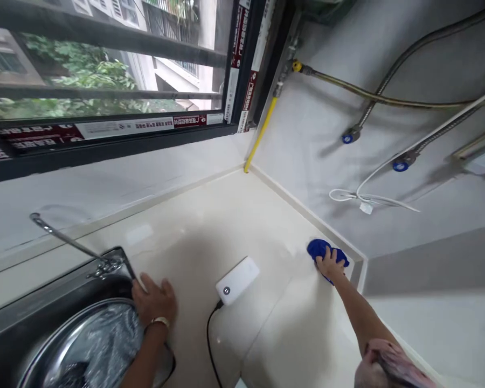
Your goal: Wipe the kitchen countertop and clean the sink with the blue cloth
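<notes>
My right hand [329, 265] reaches far out and presses a blue cloth [317, 249] flat against the cream countertop [210, 226], close to the raised edge by the right wall. Its fingers lie spread over the cloth. My left hand [153, 299] rests on the corner of the steel sink [32, 318], fingers curled over the rim beside the faucet base. A bracelet sits on that wrist. A steel bowl or lid [89, 345] lies in the sink under my left forearm.
A white power bank [237, 280] with a black cable [209, 345] lies on the counter between my hands. A thin faucet [64, 240] juts over the sink. A window spans the back wall; yellow gas pipe [261, 134], hoses and valves run along the right wall.
</notes>
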The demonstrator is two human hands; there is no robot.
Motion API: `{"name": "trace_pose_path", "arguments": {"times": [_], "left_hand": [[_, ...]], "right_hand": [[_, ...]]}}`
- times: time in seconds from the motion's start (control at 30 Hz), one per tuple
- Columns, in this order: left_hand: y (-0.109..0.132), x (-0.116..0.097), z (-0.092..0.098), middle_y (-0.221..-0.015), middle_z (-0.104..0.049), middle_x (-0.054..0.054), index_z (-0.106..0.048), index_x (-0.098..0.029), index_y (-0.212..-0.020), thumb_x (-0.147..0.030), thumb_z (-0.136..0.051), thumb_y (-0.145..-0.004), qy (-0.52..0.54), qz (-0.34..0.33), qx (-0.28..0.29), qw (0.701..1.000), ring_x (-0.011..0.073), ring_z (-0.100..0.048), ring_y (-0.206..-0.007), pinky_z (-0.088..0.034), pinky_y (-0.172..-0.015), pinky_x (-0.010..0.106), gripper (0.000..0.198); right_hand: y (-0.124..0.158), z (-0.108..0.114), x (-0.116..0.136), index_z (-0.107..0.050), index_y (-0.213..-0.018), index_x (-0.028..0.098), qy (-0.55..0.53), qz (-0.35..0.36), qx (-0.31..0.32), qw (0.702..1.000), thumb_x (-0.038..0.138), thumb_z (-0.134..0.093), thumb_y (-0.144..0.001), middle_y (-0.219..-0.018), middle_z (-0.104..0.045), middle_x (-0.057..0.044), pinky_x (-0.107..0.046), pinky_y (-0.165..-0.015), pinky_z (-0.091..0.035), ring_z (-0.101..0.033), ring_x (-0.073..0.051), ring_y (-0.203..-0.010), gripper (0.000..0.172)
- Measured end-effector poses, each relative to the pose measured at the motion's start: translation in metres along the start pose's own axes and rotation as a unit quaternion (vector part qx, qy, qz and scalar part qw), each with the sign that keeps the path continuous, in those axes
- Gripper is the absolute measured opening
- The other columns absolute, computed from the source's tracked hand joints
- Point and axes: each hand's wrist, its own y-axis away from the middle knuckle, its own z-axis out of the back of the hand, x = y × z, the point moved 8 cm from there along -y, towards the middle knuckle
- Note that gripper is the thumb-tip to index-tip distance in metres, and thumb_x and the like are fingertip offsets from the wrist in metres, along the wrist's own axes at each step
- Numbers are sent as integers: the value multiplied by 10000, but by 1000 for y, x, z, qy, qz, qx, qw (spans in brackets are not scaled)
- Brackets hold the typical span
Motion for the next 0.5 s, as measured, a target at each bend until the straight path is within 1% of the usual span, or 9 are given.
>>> {"name": "trace_pose_path", "arguments": {"times": [0.03, 0.07, 0.1, 0.13, 0.17, 0.27, 0.37, 0.43, 0.5], "left_hand": [[0, 0, -1, -1602, -283, 410, -311, 94, -1567, -462, -325, -1000, -2, -3, 2, 1000, 464, -262, -1549, -317, -1220, 640, 794], [0, 1, -1, -1601, -282, 411, -308, 95, -1568, -464, -318, -1001, -4, -5, 3, 1000, 462, -259, -1551, -321, -1218, 640, 796], [0, 1, -1, -1600, -281, 413, -307, 98, -1566, -464, -309, -1000, -5, -7, 3, 1000, 462, -257, -1553, -321, -1217, 641, 798], [0, 2, -1, -1600, -278, 414, -306, 102, -1564, -468, -304, -998, -6, -7, 2, 1000, 464, -256, -1553, -321, -1217, 642, 804], [-1, 2, 0, -1601, -276, 414, -306, 104, -1564, -479, -301, -995, -7, -6, 0, 1000, 467, -257, -1552, -322, -1217, 643, 815], [-1, 4, 0, -1607, -275, 405, -303, 103, -1568, -537, -288, -984, -11, -1, 3, 1000, 477, -273, -1542, -329, -1216, 638, 867], [0, 6, 0, -1605, -276, 408, -290, 109, -1574, -580, -265, -982, -8, -3, 8, 1000, 486, -280, -1537, -339, -1216, 625, 909], [0, 9, 0, -1606, -276, 406, -289, 106, -1577, -598, -274, -982, -9, -3, 10, 1000, 485, -279, -1538, -337, -1221, 618, 922], [1, 12, -1, -1617, -275, 390, -290, 92, -1583, -605, -292, -985, -13, -2, 15, 1000, 472, -274, -1544, -327, -1232, 608, 919]], "right_hand": [[-8, -2, 0, -305, -1650, 174, -30, -51, 0, 998, 450, -386, -976, -1692, -262, -258, -788, -1125, -278, -277, -495, -1541, 733], [-15, -2, 5, -290, -1655, 154, -56, -96, -1, 994, 455, -368, -983, -1691, -240, -278, -800, -1112, -274, -275, -515, -1533, 741], [-23, -3, 15, -276, -1660, 140, -73, -132, 2, 989, 459, -360, -986, -1696, -212, -290, -808, -1106, -267, -264, -529, -1530, 750], [-32, -2, 30, -267, -1662, 127, -84, -150, 6, 985, 460, -362, -985, -1699, -186, -300, -821, -1097, -258, -252, -543, -1527, 761], [-42, 0, 49, -258, -1664, 118, -90, -153, 10, 984, 459, -369, -981, -1701, -165, -308, -837, -1085, -248, -240, -556, -1523, 771], [-69, 9, 114, -233, -1665, 89, -92, -126, 14, 988, 454, -382, -972, -1698, -131, -332, -889, -1032, -229, -211, -595, -1508, 797], [-85, 20, 181, -229, -1655, 50, -86, -96, -5, 992, 449, -392, -964, -1683, -127, -365, -902, -1008, -228, -217, -604, -1497, 815], [-89, 28, 227, -238, -1653, 54, -82, -51, -20, 995, 443, -396, -961, -1688, -144, -349, -891, -1027, -230, -221, -591, -1502, 809], [-91, 36, 277, -248, -1658, 81, -82, 16, -27, 996, 444, -398, -964, -1701, -166, -308, -867, -1065, -227, -203, -577, -1517, 797]]}}
